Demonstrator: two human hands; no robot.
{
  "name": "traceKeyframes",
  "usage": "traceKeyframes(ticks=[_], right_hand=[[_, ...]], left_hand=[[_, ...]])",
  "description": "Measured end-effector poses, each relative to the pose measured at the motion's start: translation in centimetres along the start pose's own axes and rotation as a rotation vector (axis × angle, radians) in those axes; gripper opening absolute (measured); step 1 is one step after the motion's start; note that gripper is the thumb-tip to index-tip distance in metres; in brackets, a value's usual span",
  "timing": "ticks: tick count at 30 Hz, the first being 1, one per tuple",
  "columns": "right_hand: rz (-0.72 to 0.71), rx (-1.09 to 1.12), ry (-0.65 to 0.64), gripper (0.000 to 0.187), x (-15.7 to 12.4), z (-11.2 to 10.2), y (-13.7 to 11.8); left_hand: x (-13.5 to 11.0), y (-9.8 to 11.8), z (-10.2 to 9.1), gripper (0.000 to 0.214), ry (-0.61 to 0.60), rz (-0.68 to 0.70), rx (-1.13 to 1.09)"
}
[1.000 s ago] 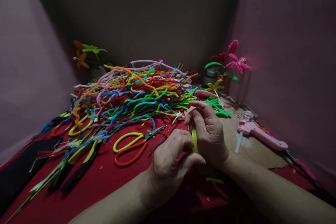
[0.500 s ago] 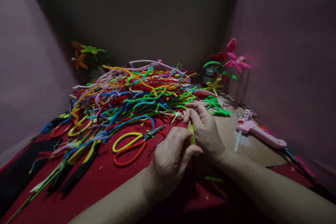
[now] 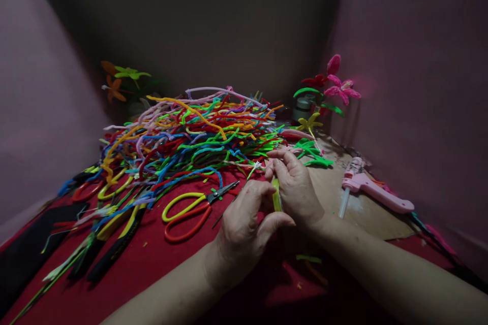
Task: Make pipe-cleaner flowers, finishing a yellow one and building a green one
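My right hand point(image 3: 293, 185) is closed, its thumb and index finger pinched together. A yellow-green strip point(image 3: 276, 195) stands out from its palm side; its exact kind is unclear. Close by on the left, my left hand point(image 3: 247, 218) has its thumb spread from its curled index finger, which reaches toward the strip. Beyond the left hand is a thin stem with a white tufted tip point(image 3: 256, 166); the hand hides part of it. Scissors point(image 3: 190, 212) with yellow and red handles lie left of my left hand, blades pointing at the pile.
Behind the hands is a heap of colourful pipe cleaners point(image 3: 190, 132). A pink glue gun point(image 3: 375, 195) rests on cardboard point(image 3: 328, 183) at right. Pliers point(image 3: 118, 249) lie at left on the red cloth point(image 3: 152, 274). Pipe-cleaner flowers point(image 3: 341, 89) stand at the back right.
My left index finger has lifted and spread from the thumb, widening the gap. More of the yellow-green strip shows. The view has shifted slightly.
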State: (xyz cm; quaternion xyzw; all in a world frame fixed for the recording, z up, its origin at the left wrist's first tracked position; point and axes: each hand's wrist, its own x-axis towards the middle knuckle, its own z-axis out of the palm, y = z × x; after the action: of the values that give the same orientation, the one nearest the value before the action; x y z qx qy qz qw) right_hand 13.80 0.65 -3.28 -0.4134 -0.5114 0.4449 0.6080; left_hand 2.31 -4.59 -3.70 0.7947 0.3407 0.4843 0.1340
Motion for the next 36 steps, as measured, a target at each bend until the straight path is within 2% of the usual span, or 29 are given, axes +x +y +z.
traceKeyframes(ticks=[2,5,9,11,17,26,31,36], right_hand=[[-0.016,-0.008,0.004,0.011,0.04,-0.03,-0.01],[-0.041,-0.009,0.008,0.011,0.02,-0.06,-0.12],[-0.061,-0.012,0.001,0.013,-0.07,-0.10,-0.18],[-0.084,-0.032,0.000,0.013,-0.12,-0.12,-0.14],[-0.107,-0.065,-0.001,0.014,-0.17,-0.12,0.05],[-0.121,-0.078,-0.014,0.013,-0.14,-0.08,0.05],[-0.129,-0.068,-0.005,0.014,-0.06,-0.13,0.13],[-0.120,-0.060,-0.008,0.014,-0.09,-0.04,0.16]], left_hand=[[0.03,0.02,-0.03,0.015,0.007,0.028,-0.020],[0.01,-0.08,0.06,0.015,0.011,0.015,-0.052],[-0.10,-0.26,0.30,0.038,-0.011,-0.078,-0.077],[-0.13,-0.27,0.32,0.040,-0.026,-0.073,-0.070],[-0.19,-0.07,0.12,0.033,-0.029,-0.042,-0.027],[-0.42,-0.35,0.12,0.031,-0.030,-0.068,-0.062],[-0.21,-0.22,0.00,0.015,-0.019,-0.012,-0.099],[-0.15,-0.21,0.31,0.036,-0.020,-0.133,-0.150]])
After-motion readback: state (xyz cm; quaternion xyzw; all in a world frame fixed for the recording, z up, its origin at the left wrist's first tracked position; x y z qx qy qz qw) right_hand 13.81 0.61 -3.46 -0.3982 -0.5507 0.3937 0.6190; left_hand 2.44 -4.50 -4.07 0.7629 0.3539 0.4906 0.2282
